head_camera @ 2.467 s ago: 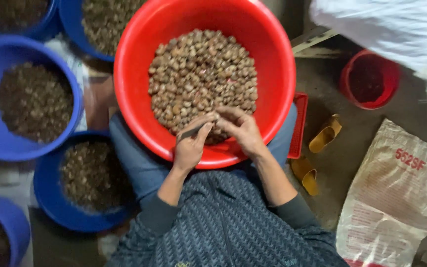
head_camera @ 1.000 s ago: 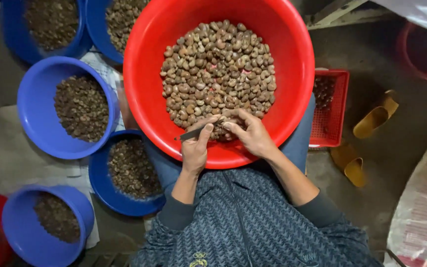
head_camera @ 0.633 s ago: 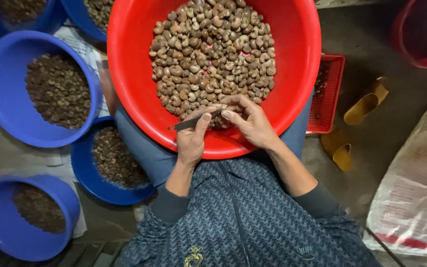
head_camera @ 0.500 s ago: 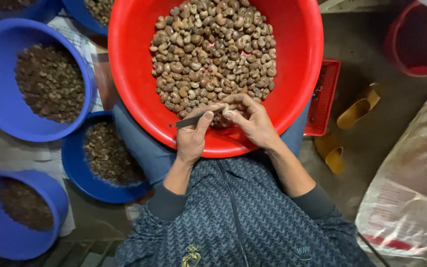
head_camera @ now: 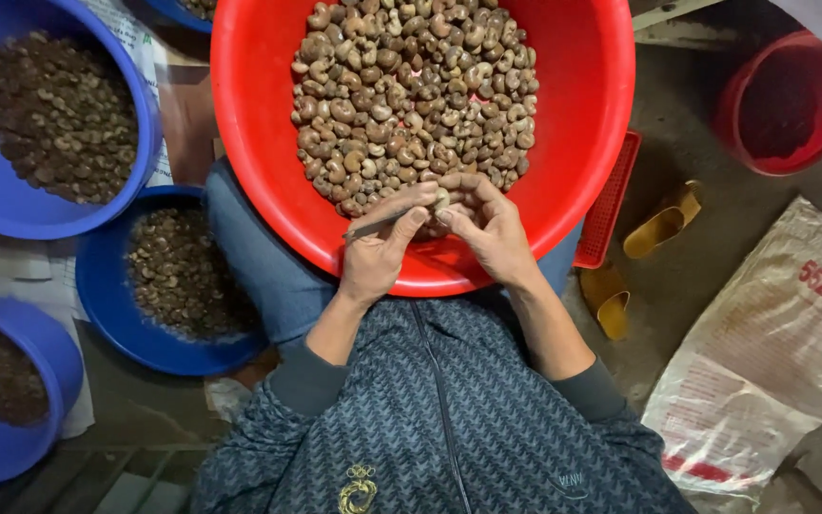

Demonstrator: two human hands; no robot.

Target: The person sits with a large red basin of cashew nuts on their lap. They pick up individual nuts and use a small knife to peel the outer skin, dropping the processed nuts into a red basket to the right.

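Left hand: the left hand (head_camera: 378,249), at centre frame over the near rim of the basin, pinches a thin dark metal blade (head_camera: 373,227) between thumb and fingers, its tip aimed left.
Right hand: the right hand (head_camera: 487,228), just beside the left and touching it at the fingertips, is closed round one pale curved cashew nut (head_camera: 441,198).
Nut pile: a heap of tan, kidney-shaped cashew nuts (head_camera: 411,95) fills the big round red plastic basin (head_camera: 592,105) on the person's lap, upper centre.
Sorted bowls: round blue plastic bowls (head_camera: 107,295) holding darker kernels or peelings sit at left; which, I cannot tell.
Step in hand: seemingly scraping the skin off the single held nut.
Next move calls for: a steady turn of the nut against the blade, fingertips kept off the edge.
Surroundings: a small red bucket (head_camera: 787,100) upper right, yellow sandals (head_camera: 663,219) and a white woven sack (head_camera: 763,381) at right.
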